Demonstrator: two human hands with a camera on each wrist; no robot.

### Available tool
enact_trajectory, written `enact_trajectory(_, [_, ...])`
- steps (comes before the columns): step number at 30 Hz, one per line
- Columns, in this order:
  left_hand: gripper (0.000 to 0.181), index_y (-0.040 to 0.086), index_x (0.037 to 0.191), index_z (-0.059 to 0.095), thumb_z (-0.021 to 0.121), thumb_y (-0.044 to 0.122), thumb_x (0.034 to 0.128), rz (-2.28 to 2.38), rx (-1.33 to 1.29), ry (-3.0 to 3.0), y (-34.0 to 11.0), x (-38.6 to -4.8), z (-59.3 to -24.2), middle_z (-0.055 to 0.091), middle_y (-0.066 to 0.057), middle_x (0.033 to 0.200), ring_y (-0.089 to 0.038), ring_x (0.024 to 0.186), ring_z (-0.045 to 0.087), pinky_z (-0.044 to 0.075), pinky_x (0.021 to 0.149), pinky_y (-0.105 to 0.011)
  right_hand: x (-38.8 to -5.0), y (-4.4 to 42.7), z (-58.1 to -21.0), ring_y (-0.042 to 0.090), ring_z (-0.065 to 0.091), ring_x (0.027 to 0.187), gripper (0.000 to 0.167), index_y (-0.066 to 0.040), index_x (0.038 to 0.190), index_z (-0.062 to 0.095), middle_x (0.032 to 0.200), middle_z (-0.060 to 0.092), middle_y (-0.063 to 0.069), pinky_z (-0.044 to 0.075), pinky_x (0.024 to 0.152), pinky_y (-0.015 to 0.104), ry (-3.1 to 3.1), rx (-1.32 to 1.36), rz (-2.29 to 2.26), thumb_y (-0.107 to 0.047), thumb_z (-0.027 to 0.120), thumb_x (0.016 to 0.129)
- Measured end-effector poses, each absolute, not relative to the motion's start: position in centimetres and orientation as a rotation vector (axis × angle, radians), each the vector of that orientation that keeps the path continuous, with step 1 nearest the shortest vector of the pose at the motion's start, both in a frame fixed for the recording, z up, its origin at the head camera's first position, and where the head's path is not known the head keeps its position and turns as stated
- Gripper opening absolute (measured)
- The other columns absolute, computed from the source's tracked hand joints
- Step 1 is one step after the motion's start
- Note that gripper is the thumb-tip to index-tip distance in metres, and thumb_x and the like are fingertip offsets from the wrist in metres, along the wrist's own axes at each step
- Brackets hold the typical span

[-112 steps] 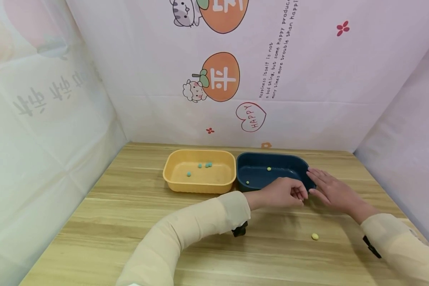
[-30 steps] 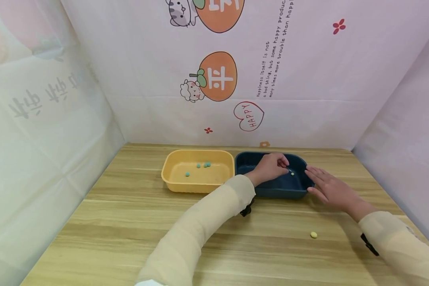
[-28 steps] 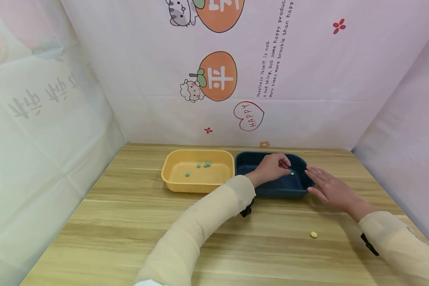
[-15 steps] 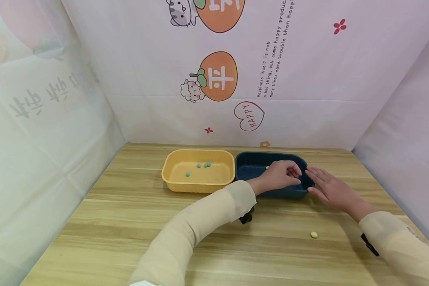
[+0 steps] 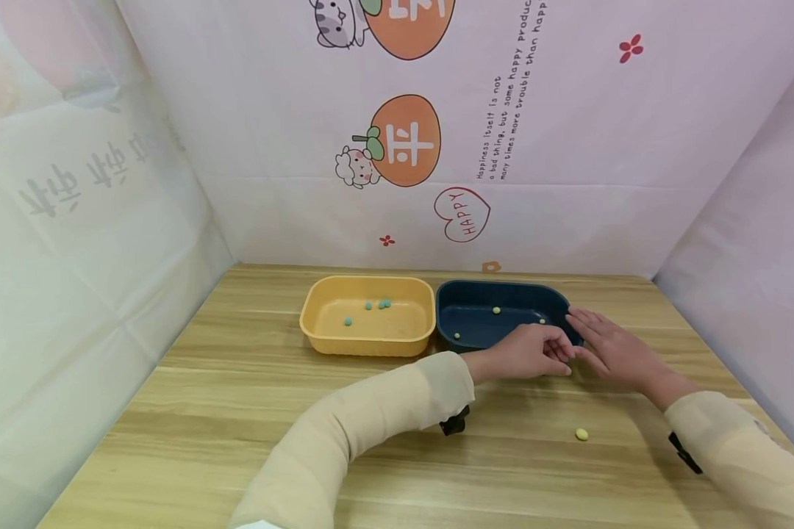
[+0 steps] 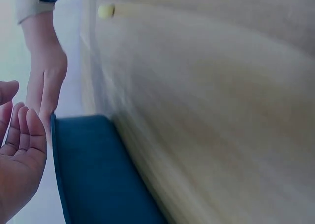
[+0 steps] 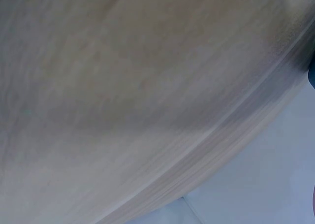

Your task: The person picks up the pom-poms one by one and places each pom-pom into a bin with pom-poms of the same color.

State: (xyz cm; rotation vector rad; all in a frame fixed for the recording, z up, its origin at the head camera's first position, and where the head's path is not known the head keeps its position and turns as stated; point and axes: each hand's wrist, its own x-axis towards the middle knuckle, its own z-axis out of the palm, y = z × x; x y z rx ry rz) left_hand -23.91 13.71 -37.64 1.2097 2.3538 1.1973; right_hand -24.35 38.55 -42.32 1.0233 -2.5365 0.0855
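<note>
The dark blue bin [image 5: 466, 285] holds small yellow balls, one [image 5: 496, 310] toward the back, another [image 5: 456, 336] at left and a third [image 5: 542, 321] near the right end. My left hand [image 5: 526, 354] hovers at the bin's front right, fingers loosely bent; in the left wrist view its thumb stands apart from the fingers, with nothing seen between them. My right hand [image 5: 615, 356] rests its straight fingers against the bin's right end. One yellow ball [image 5: 581, 435] lies on the table before the hands. The right wrist view shows mostly tabletop.
A yellow bin [image 5: 317, 345] with several small teal balls [image 5: 368, 306] stands directly left of the blue one. Both are near the back of the wooden table [image 5: 205, 411], before a printed cloth wall [image 5: 291, 220]. Cloth also hangs at left and right.
My left hand reached into the blue bin, then drew back toward its front edge. A third yellow ball now shows at the bin's right end. My right hand has stayed in place.
</note>
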Motion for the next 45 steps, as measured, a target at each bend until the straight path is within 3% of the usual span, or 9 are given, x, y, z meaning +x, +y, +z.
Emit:
enact_trajectory(9, [0.019,0.007,0.105,0.066,0.073,0.011,0.0878,1.133,1.245,2.256,14.4,-22.2,-38.6,0.062,0.009,0.090,0.007,0.076,0.054,0.045,0.072,-0.005,-24.3,38.5,-42.3,0.041,0.036,0.134,0.055,0.009,0.141,0.043,0.146,0.040,0.026,0.006,0.116,0.024,-2.550,1.020,0.070,-0.031,0.049,0.103])
enact_trajectory(15, [0.018,0.008,0.104,0.067,0.074,0.012,0.0874,1.049,1.289,2.244,15.2,-21.7,-39.8,0.060,0.013,0.085,0.008,0.075,0.053,0.043,0.072,-0.004,-24.3,38.5,-42.3,0.042,0.037,0.133,0.055,0.010,0.139,0.044,0.144,0.041,0.028,0.005,0.117,0.025,-2.567,0.998,0.089,-0.029,0.053,0.101])
enact_trajectory(45, [0.022,0.025,0.097,0.068,0.081,0.030,0.0797,0.342,1.416,2.475,18.9,-19.1,-41.9,0.054,0.020,0.081,0.009,0.074,0.047,0.035,0.067,-0.003,-24.2,38.5,-42.2,0.045,0.037,0.132,0.056,0.010,0.140,0.044,0.143,0.041,0.030,0.006,0.117,0.025,-2.559,1.010,0.133,-0.028,0.055,0.100])
